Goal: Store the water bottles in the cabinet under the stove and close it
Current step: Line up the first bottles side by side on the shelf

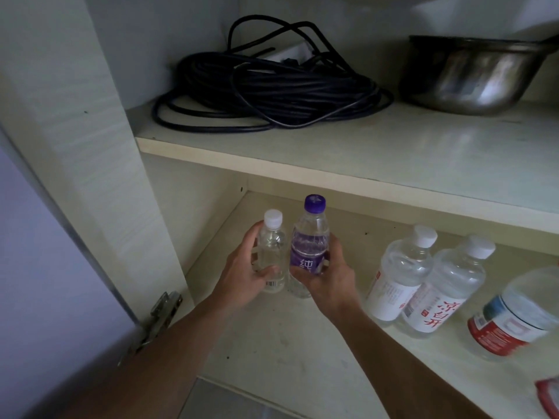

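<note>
Both hands reach into the lower compartment of the open cabinet (193,225), each wrapped around one bottle. The left hand (242,267) curls its fingers and thumb around the body of a small clear bottle with a white cap (272,252); the right hand (326,276) clasps a purple-capped bottle with a purple label (308,246) from the right side. The two bottles are upright and just beside each other at the left of the bottom shelf (287,352); whether their bases already rest on it I cannot tell. Holding them by the body keeps them vertical, probably so they can be set down standing and packed close. To the right stand two larger white-capped bottles with red lettering (423,279), touching each other, and further right a wide bottle with a red and blue label (511,316), partly cut off. On the upper shelf (332,152) lie a coil of black cable (266,89) and, far right, a steel pot (472,74). The door (45,282) hangs open at the near left on its hinge (160,316), so closing it is not yet done.
</note>
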